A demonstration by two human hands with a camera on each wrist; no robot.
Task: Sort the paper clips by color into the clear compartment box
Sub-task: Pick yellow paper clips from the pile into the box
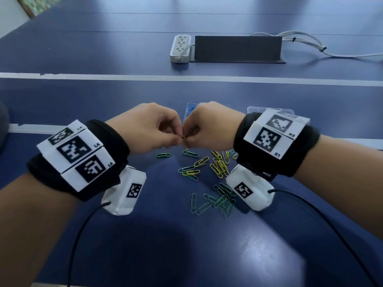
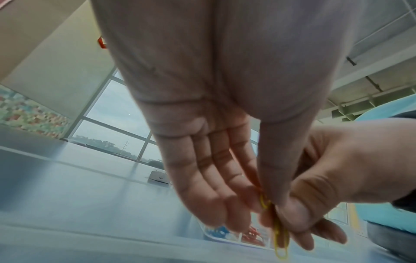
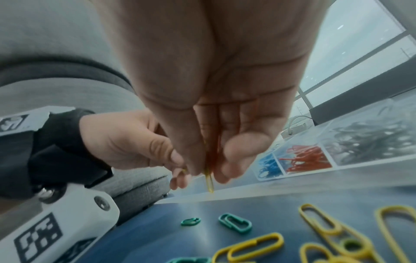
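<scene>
Blue table (image 1: 83, 96): loose yellow and green clips (image 1: 209, 179), compartment box (image 3: 351, 142), power strip (image 1: 180, 48), dark stand (image 1: 238, 48).

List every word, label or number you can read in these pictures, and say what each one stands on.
"L4": white marker plate on the left wristband, beside a square code tag.
"L5": next plate down on that wristband.
"R2": upper plate on the right wristband.
"R1": lower plate on that wristband.
A small label on the top left plate is too blurred to read.
The square black-and-white tags are code patterns, not text.
Power strip, compartment box, paper clips: no readable text.
</scene>
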